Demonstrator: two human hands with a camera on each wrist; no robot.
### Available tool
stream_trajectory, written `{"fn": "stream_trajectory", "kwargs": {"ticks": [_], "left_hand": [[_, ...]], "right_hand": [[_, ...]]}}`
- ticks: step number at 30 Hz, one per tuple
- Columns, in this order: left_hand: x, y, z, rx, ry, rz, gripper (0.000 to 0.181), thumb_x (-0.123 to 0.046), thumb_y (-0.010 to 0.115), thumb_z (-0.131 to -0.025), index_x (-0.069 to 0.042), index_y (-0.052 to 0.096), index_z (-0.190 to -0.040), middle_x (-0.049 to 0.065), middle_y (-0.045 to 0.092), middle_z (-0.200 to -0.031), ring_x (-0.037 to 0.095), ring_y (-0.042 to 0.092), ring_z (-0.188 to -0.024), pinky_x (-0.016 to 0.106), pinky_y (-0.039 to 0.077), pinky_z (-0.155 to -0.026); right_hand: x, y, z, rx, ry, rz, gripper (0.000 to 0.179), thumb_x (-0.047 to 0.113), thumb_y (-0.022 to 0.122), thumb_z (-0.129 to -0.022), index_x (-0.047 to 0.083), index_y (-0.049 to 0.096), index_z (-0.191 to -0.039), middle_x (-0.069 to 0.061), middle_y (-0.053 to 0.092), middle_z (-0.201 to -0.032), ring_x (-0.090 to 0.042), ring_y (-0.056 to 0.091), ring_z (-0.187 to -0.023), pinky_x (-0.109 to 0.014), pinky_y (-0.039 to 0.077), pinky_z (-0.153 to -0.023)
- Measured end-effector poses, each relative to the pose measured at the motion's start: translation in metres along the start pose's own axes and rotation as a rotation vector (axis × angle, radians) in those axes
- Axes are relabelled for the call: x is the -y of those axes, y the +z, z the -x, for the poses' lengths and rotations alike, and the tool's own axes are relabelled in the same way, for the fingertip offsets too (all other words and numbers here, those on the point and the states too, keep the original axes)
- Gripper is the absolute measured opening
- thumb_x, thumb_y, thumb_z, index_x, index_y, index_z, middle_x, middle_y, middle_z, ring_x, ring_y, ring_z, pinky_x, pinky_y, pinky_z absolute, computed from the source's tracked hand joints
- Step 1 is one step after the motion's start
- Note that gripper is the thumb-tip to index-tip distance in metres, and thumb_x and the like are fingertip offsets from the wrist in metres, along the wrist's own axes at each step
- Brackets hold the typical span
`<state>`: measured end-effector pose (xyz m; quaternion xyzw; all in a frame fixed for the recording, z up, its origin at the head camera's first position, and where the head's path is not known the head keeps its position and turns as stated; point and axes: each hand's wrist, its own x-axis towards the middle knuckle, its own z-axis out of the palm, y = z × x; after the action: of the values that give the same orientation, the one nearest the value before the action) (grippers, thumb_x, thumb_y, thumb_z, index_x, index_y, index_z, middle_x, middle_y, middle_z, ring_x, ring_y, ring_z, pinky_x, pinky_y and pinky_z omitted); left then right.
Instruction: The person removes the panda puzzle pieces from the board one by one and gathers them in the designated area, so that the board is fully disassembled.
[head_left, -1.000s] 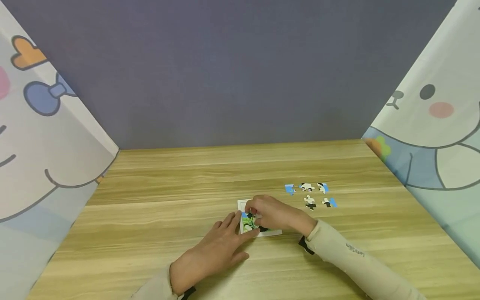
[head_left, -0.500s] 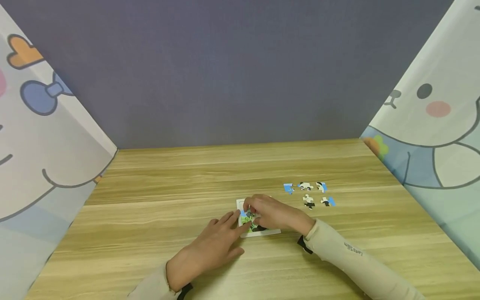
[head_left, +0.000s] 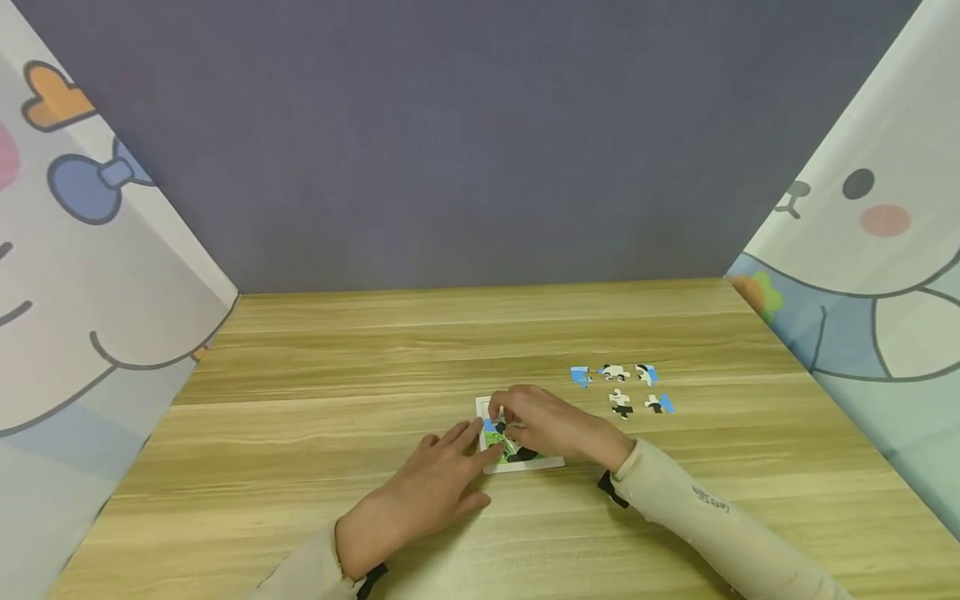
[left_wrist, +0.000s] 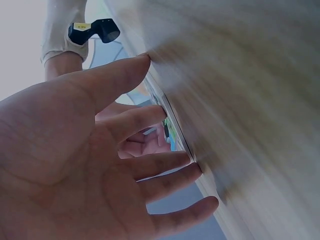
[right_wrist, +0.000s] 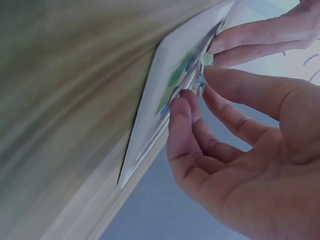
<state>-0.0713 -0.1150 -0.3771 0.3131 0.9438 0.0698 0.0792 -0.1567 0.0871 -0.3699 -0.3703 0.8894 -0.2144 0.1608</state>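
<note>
One sleeve (head_left: 705, 527) bears illegible lettering (head_left: 711, 500); right grip (head_left: 551, 425) pinches a puzzle piece (right_wrist: 199, 85), left grip (head_left: 416, 500) spread.

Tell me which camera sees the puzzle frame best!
Right wrist: the puzzle frame is close and big, though slanted. Head shows it small, partly under the right hand; left wrist, only a thin strip.

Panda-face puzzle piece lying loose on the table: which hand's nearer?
Right. The right hand is over the puzzle frame, left of the panda-face piece and closer to the person. The left hand is farther left, fingers at the frame's left side.
</note>
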Motion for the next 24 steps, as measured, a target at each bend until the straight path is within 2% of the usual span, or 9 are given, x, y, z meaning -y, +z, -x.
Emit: {"fn": "stream_trajectory", "kwargs": {"ticks": [6,16,24], "left_hand": [[-0.0004,-0.0004,-0.0002,-0.002,-0.007,-0.004,0.062,-0.046,0.067,-0.093,-0.024,0.049,-0.148,0.019,0.036,-0.156,0.035,0.041,-0.14,0.056,0.047,-0.096],[0.0002,0.0003,-0.0003,-0.006,-0.006,-0.008,0.062,-0.045,0.067,-0.093,-0.024,0.049,-0.148,0.019,0.037,-0.156,0.035,0.041,-0.14,0.057,0.048,-0.096],[-0.0011,0.0007,0.0,-0.017,-0.004,-0.04,0.062,-0.047,0.066,-0.093,-0.024,0.05,-0.148,0.019,0.039,-0.155,0.034,0.042,-0.139,0.054,0.049,-0.094]], "right_hand": [[-0.0027,0.0009,-0.0027,-0.024,-0.055,-0.022,0.019,-0.002,0.063,-0.092,0.01,0.065,-0.107,0.004,0.062,-0.08,-0.006,0.053,-0.066,-0.024,0.048,-0.063],[-0.0005,-0.0004,-0.0028,-0.059,-0.085,-0.023,0.02,-0.007,0.06,-0.089,0.009,0.066,-0.099,0.003,0.062,-0.076,-0.005,0.051,-0.063,-0.023,0.047,-0.06],[-0.0078,-0.0071,-0.0017,-0.042,-0.034,-0.086,0.016,-0.006,0.061,-0.09,0.008,0.064,-0.095,0.005,0.058,-0.072,-0.004,0.048,-0.058,-0.022,0.045,-0.056]]}}
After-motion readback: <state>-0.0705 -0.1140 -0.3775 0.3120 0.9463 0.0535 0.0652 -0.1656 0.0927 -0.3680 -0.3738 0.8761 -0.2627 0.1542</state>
